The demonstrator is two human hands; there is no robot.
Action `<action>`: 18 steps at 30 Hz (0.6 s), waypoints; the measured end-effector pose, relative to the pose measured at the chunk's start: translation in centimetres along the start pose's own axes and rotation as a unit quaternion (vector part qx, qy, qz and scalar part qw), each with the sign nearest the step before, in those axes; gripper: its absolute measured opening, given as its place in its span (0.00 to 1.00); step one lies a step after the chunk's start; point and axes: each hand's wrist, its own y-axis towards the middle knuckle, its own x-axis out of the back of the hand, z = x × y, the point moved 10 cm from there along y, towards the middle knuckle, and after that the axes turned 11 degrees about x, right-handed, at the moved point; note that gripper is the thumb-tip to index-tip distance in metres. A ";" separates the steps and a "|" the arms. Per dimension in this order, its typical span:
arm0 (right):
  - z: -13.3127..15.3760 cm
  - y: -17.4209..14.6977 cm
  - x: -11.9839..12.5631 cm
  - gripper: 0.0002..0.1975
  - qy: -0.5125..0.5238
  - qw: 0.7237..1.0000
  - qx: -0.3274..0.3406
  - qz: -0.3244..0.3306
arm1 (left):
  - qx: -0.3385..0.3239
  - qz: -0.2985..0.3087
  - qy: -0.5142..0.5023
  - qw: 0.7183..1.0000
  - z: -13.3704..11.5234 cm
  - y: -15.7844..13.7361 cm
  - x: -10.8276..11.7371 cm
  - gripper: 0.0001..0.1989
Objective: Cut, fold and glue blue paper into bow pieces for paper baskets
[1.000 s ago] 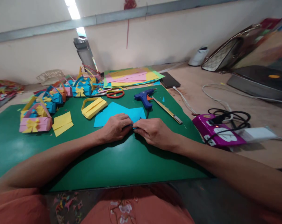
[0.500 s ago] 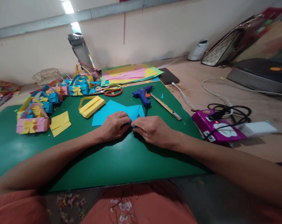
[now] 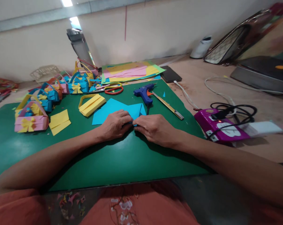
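Note:
A sheet of blue paper (image 3: 113, 107) lies on the green mat (image 3: 108, 165), its near edge between my two hands. My left hand (image 3: 118, 125) pinches that edge with curled fingers. Close beside it, my right hand (image 3: 154, 128) grips the same edge, thumb underneath. On the right the sheet has a raised, folded corner (image 3: 140, 109); the part under my fingers is hidden. Just behind the paper rests a blue glue gun (image 3: 144, 93), with a yellow cutter knife (image 3: 168, 105) to its right. A folded yellow paper basket (image 3: 92, 105) sits to the left.
Several small paper baskets (image 3: 31, 123) stand at the left, near a yellow paper square (image 3: 60, 122). Scissors (image 3: 113, 88) and stacked coloured paper (image 3: 129, 72) lie behind. A phone (image 3: 170, 74), a purple power strip (image 3: 222, 125) and cables are on the right.
The view has shifted slightly. Both hands stay on the near edge of the blue paper, with hardly any visible movement of the fingers.

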 end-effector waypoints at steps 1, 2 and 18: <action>0.0 0.0 0.0 0.08 -0.002 1.000 0.002 0.000 | 0.000 0.002 0.001 1.000 0.0 0.0 -0.1 0.13; 0.1 0.0 0.1 0.08 -0.004 1.000 0.004 0.000 | 0.001 0.003 0.002 1.000 0.0 0.0 -0.1 0.13; 0.1 0.0 0.0 0.08 0.005 1.000 0.003 0.002 | -0.009 -0.003 0.009 1.000 0.2 -0.1 -0.2 0.11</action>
